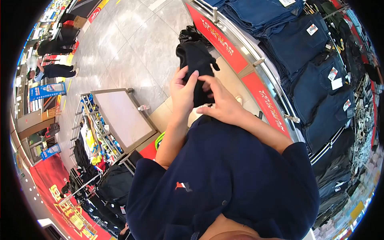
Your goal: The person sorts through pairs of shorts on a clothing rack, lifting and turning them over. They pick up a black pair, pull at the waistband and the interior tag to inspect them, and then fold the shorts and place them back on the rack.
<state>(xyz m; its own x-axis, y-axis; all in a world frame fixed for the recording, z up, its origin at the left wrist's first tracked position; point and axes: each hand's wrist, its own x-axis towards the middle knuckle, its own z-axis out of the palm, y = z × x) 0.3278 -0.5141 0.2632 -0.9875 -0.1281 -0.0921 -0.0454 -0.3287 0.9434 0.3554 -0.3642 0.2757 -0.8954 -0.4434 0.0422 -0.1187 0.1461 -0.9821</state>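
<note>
A black piece of clothing [194, 54] hangs bunched in front of my chest, its far end over the tiled floor. My left hand [183, 90] grips its near left side, thumb on top and fingers curled round the edge. On its right side my right hand [222, 100] has its fingers bent over the cloth, with the thumb stretched out below it. Part of the cloth and some fingertips are hidden between the two hands.
Stacked dark jeans [292, 44] lie on a rail-edged display stand at the right. A white-topped stand [122, 116] with hanging clothes is at the left. Two people [58, 71] are at the far left. Grey floor tiles [136, 44] stretch ahead.
</note>
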